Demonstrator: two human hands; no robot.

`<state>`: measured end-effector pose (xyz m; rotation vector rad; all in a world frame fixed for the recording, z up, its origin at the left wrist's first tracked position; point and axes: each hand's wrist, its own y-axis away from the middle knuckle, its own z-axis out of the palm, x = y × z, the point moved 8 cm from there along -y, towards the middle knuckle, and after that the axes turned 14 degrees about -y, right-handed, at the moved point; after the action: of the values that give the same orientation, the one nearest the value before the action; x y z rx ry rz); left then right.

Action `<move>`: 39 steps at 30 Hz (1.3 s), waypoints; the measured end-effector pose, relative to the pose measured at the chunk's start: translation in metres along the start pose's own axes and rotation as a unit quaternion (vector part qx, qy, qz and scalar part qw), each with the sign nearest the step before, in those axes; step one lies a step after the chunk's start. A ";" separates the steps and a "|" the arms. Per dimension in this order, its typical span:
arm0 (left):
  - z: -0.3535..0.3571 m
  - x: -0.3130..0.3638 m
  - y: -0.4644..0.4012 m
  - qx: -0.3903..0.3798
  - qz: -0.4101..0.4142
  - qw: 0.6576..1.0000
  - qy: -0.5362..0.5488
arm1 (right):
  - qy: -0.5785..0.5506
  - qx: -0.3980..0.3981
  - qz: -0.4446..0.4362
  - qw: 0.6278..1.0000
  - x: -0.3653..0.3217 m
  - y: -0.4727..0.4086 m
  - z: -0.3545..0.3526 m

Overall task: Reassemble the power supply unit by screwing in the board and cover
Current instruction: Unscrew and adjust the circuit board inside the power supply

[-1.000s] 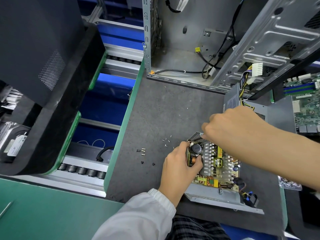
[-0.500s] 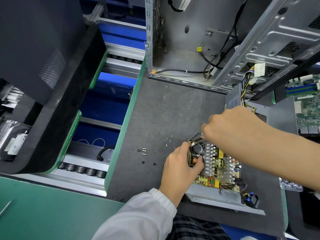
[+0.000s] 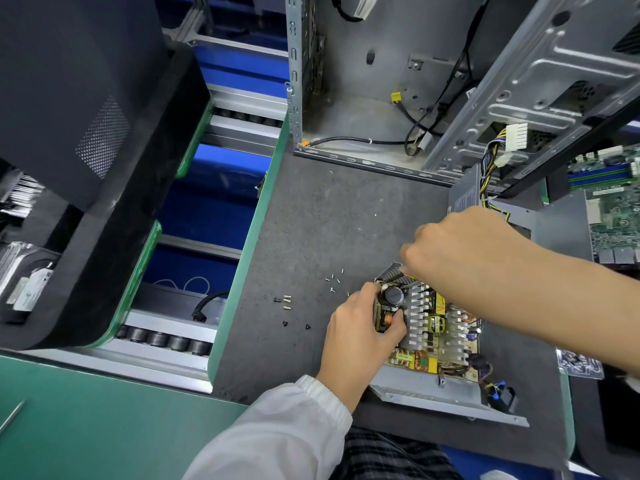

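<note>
Left hand (image 3: 360,329) gripping board (image 3: 431,327) edge, right hand (image 3: 464,249) curled above

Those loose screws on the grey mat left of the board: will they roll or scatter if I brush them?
Probably. The loose screws are tiny, round-bodied and lie unrestrained on the mat, so a brush would likely scatter them. The mat looks matte, which may damp rolling.

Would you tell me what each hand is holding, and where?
Left hand grips the board at its near-left corner. Right hand hides its fingertips; cannot tell.
</note>
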<state>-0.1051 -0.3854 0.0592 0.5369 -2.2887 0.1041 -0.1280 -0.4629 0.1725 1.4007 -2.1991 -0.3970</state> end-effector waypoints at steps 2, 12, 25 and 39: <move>0.000 0.000 0.000 -0.001 -0.001 1.000 -0.001 | 0.002 0.000 0.000 1.000 -0.001 0.000 0.001; 0.001 -0.001 0.000 -0.002 -0.004 1.000 0.002 | -0.005 0.010 -0.007 1.000 0.002 -0.002 -0.003; 0.000 0.000 0.000 0.000 -0.001 1.000 0.002 | -0.005 0.017 -0.011 1.000 -0.002 0.001 -0.005; 0.000 0.000 0.000 0.014 -0.002 1.000 0.002 | -0.020 -0.027 -0.016 0.999 0.001 0.001 0.003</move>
<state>-0.1049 -0.3854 0.0587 0.5567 -2.2854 0.1355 -0.1310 -0.4628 0.1707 1.4118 -2.1838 -0.4976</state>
